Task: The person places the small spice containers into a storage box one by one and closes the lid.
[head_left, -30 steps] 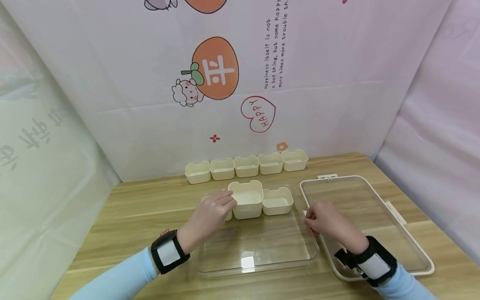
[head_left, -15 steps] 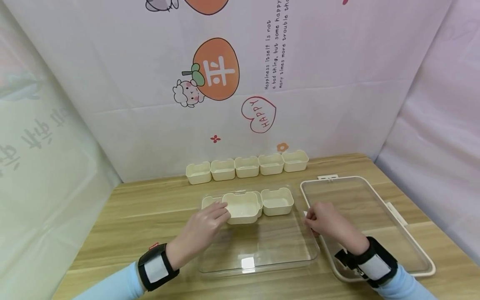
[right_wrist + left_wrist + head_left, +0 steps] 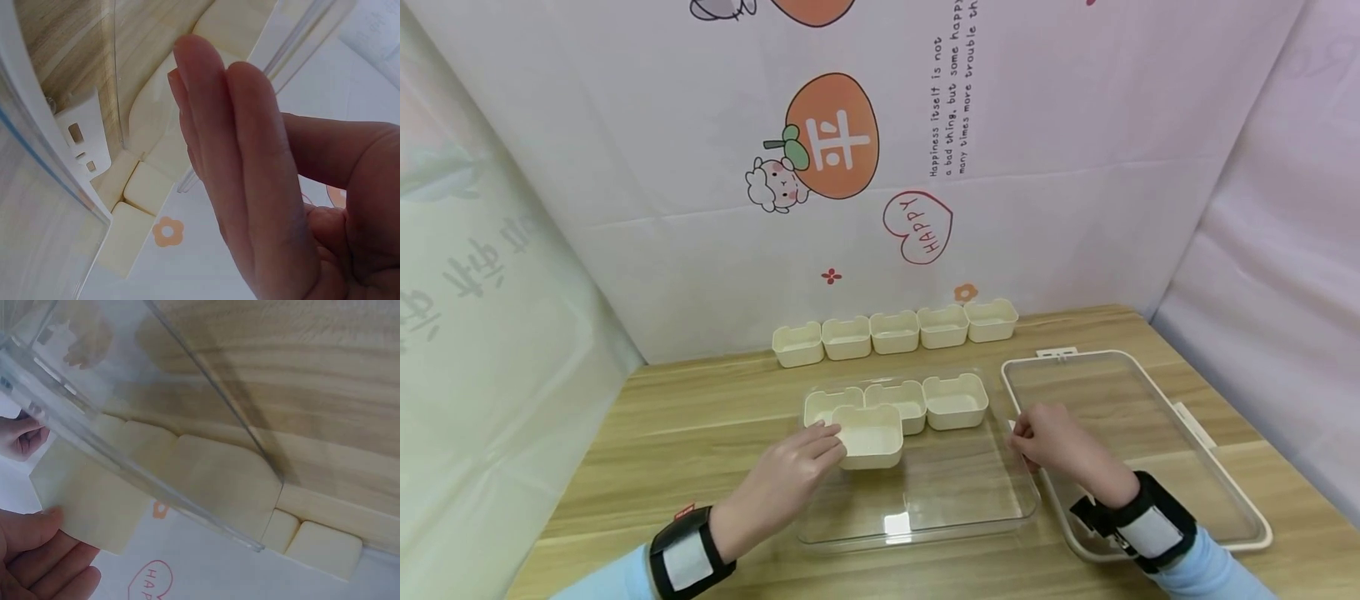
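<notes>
My left hand (image 3: 782,475) pinches the side of a small cream plastic box (image 3: 870,440), held over the clear bin (image 3: 925,487). In the left wrist view, the thumb lies against that box (image 3: 94,500) and the other fingers curl below. Behind it, in the bin's back row, stand a left box (image 3: 827,402), a partly covered middle box (image 3: 910,404) and a right box (image 3: 955,404). My right hand (image 3: 1056,446) is by the bin's right edge. Seen from the right wrist, its fingers (image 3: 250,150) lie fairly straight together, with nothing visible between them and the thumb.
Several matching boxes (image 3: 893,333) line the table's back edge, near the printed cloth (image 3: 1037,167). A clear lid (image 3: 1120,408) with a cream frame and latches lies right of the bin, partly under the right forearm. Wooden tabletop (image 3: 677,425) extends to the left.
My left hand has brought the box forward and left, away from the back row, uncovering more of the middle box. My right hand has stayed still.
</notes>
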The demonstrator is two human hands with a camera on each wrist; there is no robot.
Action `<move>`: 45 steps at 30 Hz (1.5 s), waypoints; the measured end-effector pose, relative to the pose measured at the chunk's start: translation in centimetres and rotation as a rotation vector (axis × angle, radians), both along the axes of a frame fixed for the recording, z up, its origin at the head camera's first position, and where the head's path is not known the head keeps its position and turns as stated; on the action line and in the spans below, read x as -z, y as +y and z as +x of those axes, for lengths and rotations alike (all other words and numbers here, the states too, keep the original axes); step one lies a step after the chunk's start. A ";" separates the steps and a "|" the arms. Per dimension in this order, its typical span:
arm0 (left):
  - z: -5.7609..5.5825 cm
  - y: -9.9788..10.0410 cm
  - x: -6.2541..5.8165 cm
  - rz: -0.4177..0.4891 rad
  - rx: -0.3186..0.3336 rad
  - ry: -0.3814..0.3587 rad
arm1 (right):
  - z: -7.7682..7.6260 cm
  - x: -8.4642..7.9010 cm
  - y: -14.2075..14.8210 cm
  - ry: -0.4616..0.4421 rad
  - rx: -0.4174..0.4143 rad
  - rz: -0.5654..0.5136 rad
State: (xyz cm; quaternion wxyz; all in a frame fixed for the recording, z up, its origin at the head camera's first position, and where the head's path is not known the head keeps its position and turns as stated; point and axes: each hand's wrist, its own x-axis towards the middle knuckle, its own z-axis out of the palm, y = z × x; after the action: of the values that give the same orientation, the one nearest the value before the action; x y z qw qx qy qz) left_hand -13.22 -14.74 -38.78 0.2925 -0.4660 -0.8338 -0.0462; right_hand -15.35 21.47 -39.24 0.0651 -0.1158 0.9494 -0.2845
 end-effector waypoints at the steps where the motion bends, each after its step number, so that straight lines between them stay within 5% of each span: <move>1: 0.0 -0.1 0.1 -0.004 0.000 0.000 | 0.0 0.0 0.0 0.000 0.000 0.002; 22: 0.2 -1.9 2.8 -0.002 -0.044 -0.015 | 0.1 0.1 0.0 -0.004 -0.001 0.019; 45: 0.1 -2.3 3.8 -0.046 -0.081 -0.007 | -0.1 -0.1 0.2 0.003 -0.019 -0.012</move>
State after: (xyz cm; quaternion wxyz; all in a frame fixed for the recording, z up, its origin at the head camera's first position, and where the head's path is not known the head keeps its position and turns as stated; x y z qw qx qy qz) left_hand -13.08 -17.05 -42.57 0.2803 -0.4382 -0.8539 -0.0170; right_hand -15.42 21.63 -39.16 0.0658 -0.1255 0.9467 -0.2894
